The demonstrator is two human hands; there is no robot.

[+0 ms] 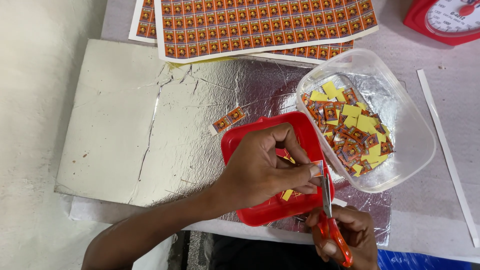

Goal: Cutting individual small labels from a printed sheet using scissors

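Scissors [331, 220], orange-handled, sit nearest our view at the bottom edge: our right hand [347, 239] is closed through the loops, and the steel blades point up and away from us. Blade tips meet a small printed label [317, 167], orange with a pale border, which our left hand [262, 170] pinches between thumb and forefinger, the other fingers curled under.

Red tray [267, 212], shallow, plastic, lies directly beneath our left hand; thin yellow offcuts [287, 194] rest on its floor.

Clear plastic tub [410, 135], rounded corners, stands just beside the tray on its right, touching or nearly so; we cannot tell which. It holds a heap of cut labels [352, 135], some face up in orange, some showing a yellow back.

Short strip of two labels [228, 120], uncut, lies loose just beyond the tray's far left corner.

Foil-covered board [130, 130], silver and creased, carries the tray, the strip and part of the tub.

Printed sheets [260, 25], rows of the same orange labels, are stacked at the far edge of the board, overlapping one another.

White paper strip [445, 150], long and narrow, lies to the right of the tub, well apart from our hands.

Red weighing scale [442, 17], round white dial, occupies the far right corner, partly out of view.

Table [440, 210], covered in pale grey, bears all of it.
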